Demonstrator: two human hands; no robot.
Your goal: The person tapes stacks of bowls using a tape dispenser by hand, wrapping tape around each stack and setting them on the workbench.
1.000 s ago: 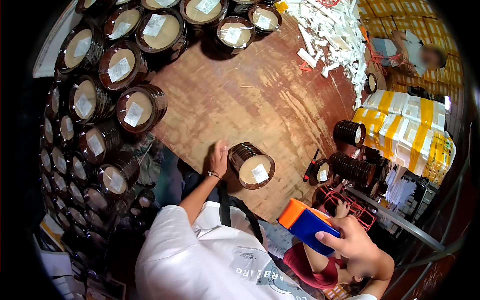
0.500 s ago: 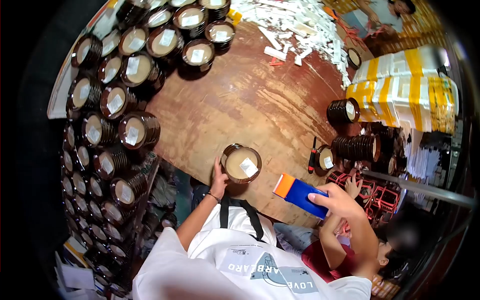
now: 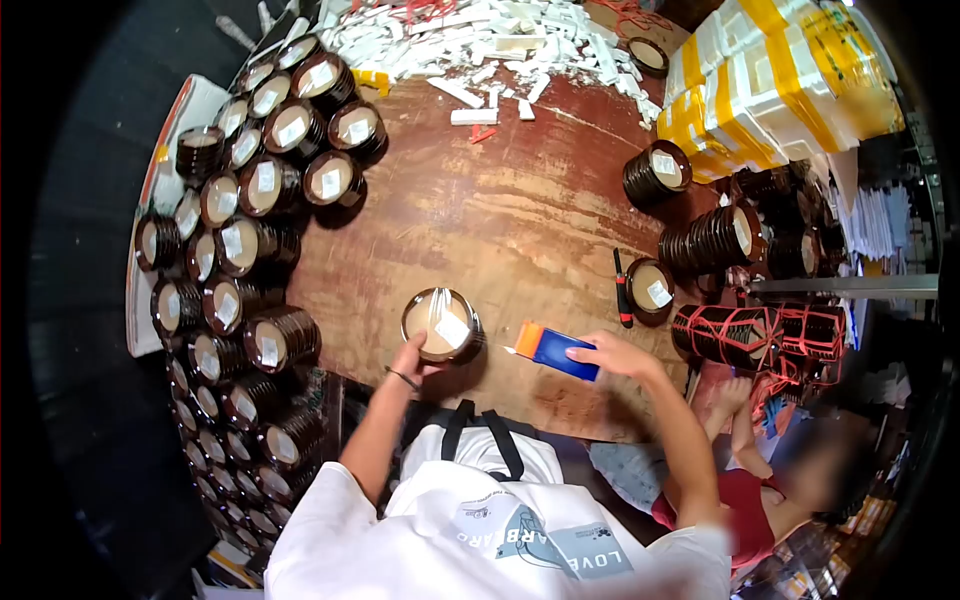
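A wrapped stack of brown-rimmed round dishes [image 3: 430, 328] with a white label on its beige top stands near the table's front edge. My left hand [image 3: 415, 358] grips its lower left side, thumb on the rim. To the right, my right hand [image 3: 612, 356] is closed around a blue and orange tool [image 3: 565, 352], its orange end pointing left toward the stack. A small white piece shows at the orange tip. A gap separates the tool from the dishes.
Many labelled dish stacks [image 3: 265, 185] crowd the left. White foam scraps [image 3: 480, 35] lie along the far edge. A red-black cutter [image 3: 622, 290] lies beside more stacks at right, below taped boxes [image 3: 765, 85]. A person in red [image 3: 745, 520] sits at lower right, hands near tied bundles.
The view has turned. My left hand now holds the stack at its lower left side, thumb over the rim. The blue and orange tool in my right hand is nearer the stack and lower.
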